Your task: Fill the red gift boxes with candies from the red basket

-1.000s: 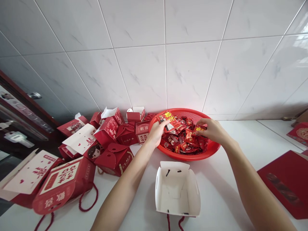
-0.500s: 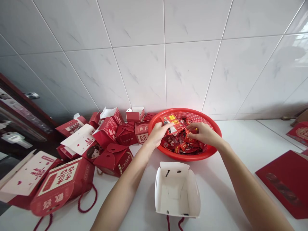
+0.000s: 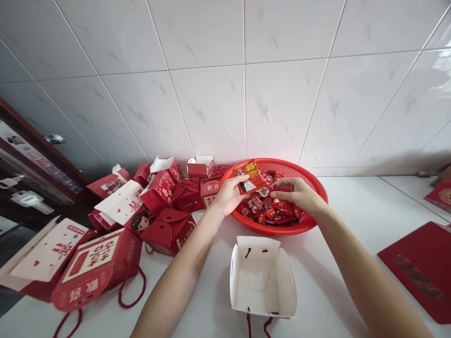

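Note:
A red plastic basket (image 3: 275,231) stands near the wall, holding many red-wrapped candies (image 3: 252,206). Over its left side, my left hand (image 3: 229,195) is closed on a red and gold packet (image 3: 249,177). My right hand (image 3: 296,193) is inside the basket's right part, fingers bent together among the candies; whether a candy is pinched there is hard to make out. Nearer to me, between my forearms, an open white-lined box (image 3: 262,277) stands with its mouth up, its dark red cord at the front.
Several red and white gift boxes (image 3: 171,230) crowd the left side, some with cord handles. A flat dark red box or bag (image 3: 419,272) lies at the right. Behind is a tiled wall (image 3: 211,103); a dark cabinet (image 3: 42,173) with a key is at far left.
The packet in my left hand has tilted up a little. My right hand has shifted slightly left among the candies, fingers closer together. The whole view has moved slightly.

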A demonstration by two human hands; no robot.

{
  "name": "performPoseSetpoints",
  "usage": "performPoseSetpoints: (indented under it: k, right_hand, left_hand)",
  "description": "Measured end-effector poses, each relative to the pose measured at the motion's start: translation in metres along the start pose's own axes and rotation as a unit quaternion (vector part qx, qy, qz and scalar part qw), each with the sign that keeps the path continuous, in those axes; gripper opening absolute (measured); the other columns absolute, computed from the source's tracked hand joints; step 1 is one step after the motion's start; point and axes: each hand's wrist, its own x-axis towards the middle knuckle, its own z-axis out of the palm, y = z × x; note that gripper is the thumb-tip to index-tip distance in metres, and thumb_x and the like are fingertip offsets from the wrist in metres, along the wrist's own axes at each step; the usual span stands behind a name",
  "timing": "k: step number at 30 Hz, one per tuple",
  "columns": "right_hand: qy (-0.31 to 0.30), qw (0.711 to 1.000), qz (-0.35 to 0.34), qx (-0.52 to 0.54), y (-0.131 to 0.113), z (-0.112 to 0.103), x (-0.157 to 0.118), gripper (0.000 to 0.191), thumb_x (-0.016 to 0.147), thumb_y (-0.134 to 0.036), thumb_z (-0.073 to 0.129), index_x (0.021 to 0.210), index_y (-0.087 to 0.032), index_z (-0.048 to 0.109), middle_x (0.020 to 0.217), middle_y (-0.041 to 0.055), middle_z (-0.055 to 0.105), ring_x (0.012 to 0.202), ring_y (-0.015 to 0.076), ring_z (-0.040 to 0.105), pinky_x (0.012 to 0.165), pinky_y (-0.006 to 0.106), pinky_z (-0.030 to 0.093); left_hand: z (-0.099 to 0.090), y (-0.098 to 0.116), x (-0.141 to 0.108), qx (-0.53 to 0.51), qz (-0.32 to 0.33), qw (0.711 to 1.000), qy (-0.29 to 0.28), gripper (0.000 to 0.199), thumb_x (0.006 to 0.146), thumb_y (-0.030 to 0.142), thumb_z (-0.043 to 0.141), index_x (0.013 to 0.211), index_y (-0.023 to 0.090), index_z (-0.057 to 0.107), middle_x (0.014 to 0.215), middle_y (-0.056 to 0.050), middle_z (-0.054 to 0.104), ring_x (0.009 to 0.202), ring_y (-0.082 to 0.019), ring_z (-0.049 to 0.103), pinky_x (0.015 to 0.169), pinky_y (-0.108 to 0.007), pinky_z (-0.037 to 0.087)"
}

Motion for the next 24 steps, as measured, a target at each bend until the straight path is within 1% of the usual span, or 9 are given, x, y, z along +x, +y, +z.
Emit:
performPoseSetpoints:
  k: [3,5,8,11,13,16,18,22,24]
  right_hand:
    - [0.033,0.999,-0.01,0.006,0.0009,-0.0006,-0.0008,0.037,0.063,-0.05,0.088,0.074,-0.019,0.07,0.08,0.0025,0.067,0.071,0.018,0.063,0.063,0.032,0.051]
    - [0.041,0.999,-0.012,0.017,0.0002,-0.0005,-0.0014,0.038,0.061,-0.048,0.09,0.072,-0.019,0.069,0.08,0.0021,0.067,0.068,0.0165,0.062,0.06,0.031,0.049]
    - [0.021,0.997,0.009,0.071,-0.0018,-0.0005,-0.0014,0.038,0.059,-0.047,0.092,0.074,-0.019,0.072,0.075,0.0011,0.068,0.064,0.0146,0.062,0.06,0.029,0.051]
    - [-0.019,0.99,0.043,0.13,-0.0025,-0.0012,-0.0001,0.04,0.058,-0.047,0.094,0.076,-0.018,0.073,0.069,0.0006,0.07,0.06,0.0135,0.063,0.062,0.029,0.054]
    - [-0.03,0.986,0.056,0.152,-0.0023,-0.002,0.0008,0.04,0.057,-0.045,0.095,0.076,-0.019,0.073,0.068,0.0004,0.07,0.06,0.0139,0.066,0.062,0.028,0.057]
    - [-0.025,0.982,0.072,0.173,-0.0021,-0.0027,0.001,0.039,0.055,-0.042,0.097,0.076,-0.019,0.073,0.07,-0.0002,0.071,0.064,0.0158,0.07,0.063,0.028,0.059]
    - [-0.021,0.98,0.079,0.184,-0.0026,-0.0027,0.0005,0.038,0.056,-0.041,0.097,0.076,-0.02,0.073,0.073,-0.0002,0.071,0.065,0.0157,0.07,0.062,0.028,0.06]
    - [-0.014,0.981,0.067,0.18,-0.003,-0.0021,0.0001,0.036,0.057,-0.04,0.096,0.075,-0.019,0.073,0.067,-0.0014,0.07,0.056,0.0118,0.063,0.055,0.026,0.054]
    - [-0.005,0.984,0.058,0.17,-0.0027,-0.0018,0.0005,0.036,0.057,-0.041,0.095,0.075,-0.019,0.073,0.063,-0.0018,0.068,0.053,0.0116,0.061,0.053,0.026,0.051]
  left_hand:
    - [0.0004,0.0004,-0.0008,-0.006,-0.006,1.0,0.004,0.005,0.073,0.018,0.075,0.077,0.015,0.072,0.078,-0.003,0.075,0.072,-0.016,0.068,0.071,-0.028,0.054]
    - [0.0006,0.0005,-0.0016,-0.01,-0.003,1.0,0.004,0.005,0.073,0.018,0.075,0.075,0.016,0.071,0.078,-0.003,0.076,0.072,-0.015,0.068,0.07,-0.028,0.054]
    - [0.0008,0.0005,-0.0025,-0.01,0.005,1.0,0.005,0.006,0.072,0.019,0.076,0.074,0.016,0.07,0.077,-0.002,0.075,0.071,-0.015,0.068,0.07,-0.028,0.054]
    - [0.0005,0.0005,-0.0027,-0.001,-0.002,1.0,0.011,0.006,0.072,0.019,0.075,0.076,0.016,0.071,0.08,-0.003,0.077,0.074,-0.016,0.069,0.072,-0.029,0.056]
    - [0.0005,0.0006,-0.0026,0.002,-0.006,1.0,0.013,0.007,0.073,0.019,0.074,0.079,0.016,0.072,0.083,-0.004,0.078,0.076,-0.017,0.07,0.073,-0.03,0.057]
    - [0.0008,0.0009,-0.0028,0.003,-0.004,1.0,0.015,0.006,0.073,0.019,0.072,0.079,0.017,0.073,0.084,-0.004,0.078,0.077,-0.018,0.071,0.075,-0.031,0.058]
    - [0.001,0.001,-0.0032,0.004,-0.005,1.0,0.014,0.006,0.073,0.019,0.072,0.078,0.017,0.072,0.085,-0.005,0.079,0.079,-0.018,0.072,0.077,-0.032,0.058]
    - [0.0005,0.0008,-0.0036,0.005,-0.006,1.0,0.018,0.007,0.071,0.02,0.075,0.076,0.018,0.07,0.084,-0.004,0.078,0.079,-0.019,0.072,0.078,-0.034,0.058]
    - [0.0,0.0003,-0.0033,0.004,-0.005,1.0,0.022,0.006,0.072,0.019,0.074,0.077,0.018,0.07,0.082,-0.003,0.078,0.077,-0.018,0.071,0.076,-0.033,0.057]
